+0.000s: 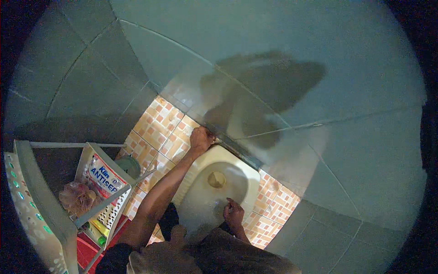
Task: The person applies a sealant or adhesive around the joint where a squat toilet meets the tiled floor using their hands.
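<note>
My left arm reaches forward past the side of a cream squat toilet (180, 189). My left hand (200, 139) is closed, low down by the toilet's far corner, where the patterned floor meets the wall. Whatever its fingers hold, if anything, is hidden; a dark patch shows beside the knuckles. Over the near right part of the bowl hovers my right hand (234, 213), loosely curled with a finger stretched out and nothing seen in it. The toilet's round drain hole (216, 180) lies between the two hands, in a wet-looking basin.
Grey-green tiled walls (365, 137) close in on several sides. At the left stands a plastic shelf rack (48, 196) holding a white perforated basket (121, 205), a printed white packet (102, 176) and a brownish mesh puff (78, 197). Orange and white tiles (157, 123) surround the toilet.
</note>
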### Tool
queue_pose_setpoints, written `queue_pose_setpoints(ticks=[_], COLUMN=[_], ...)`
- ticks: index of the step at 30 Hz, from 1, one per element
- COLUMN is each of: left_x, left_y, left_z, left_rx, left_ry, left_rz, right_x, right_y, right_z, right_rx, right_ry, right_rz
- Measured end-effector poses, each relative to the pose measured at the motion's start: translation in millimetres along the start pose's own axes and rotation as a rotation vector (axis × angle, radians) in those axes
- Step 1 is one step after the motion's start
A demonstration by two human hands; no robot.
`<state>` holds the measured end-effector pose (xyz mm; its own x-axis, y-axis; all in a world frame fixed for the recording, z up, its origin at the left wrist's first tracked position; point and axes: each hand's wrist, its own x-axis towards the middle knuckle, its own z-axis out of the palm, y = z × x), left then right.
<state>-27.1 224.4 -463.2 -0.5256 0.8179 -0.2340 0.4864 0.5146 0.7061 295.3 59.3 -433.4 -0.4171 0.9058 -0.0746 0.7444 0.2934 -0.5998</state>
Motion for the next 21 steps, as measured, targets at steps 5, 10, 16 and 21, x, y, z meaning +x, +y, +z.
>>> queue_pose_setpoints(ticks=[5, 10, 16, 21], left_x=[5, 10, 3, 7], left_y=[4, -24, -5, -29], left_z=[0, -1, -16, -5], left_rx=[0.009, -0.007, 0.046, -0.096], left_ry=[-0.003, -0.079, -0.196, -0.109], left_rz=[0.041, -0.041, -0.181, -0.042], right_x=[-2, -1, -2, -1], right_y=[4, 2, 4, 4], right_z=[-1, 0, -2, 5], right_rx=[0.052, 0.073, 0.063, 0.049], right_ry=[0.022, 0.001, 0.005, 0.005], right_rz=[0.028, 0.03, 0.028, -0.023])
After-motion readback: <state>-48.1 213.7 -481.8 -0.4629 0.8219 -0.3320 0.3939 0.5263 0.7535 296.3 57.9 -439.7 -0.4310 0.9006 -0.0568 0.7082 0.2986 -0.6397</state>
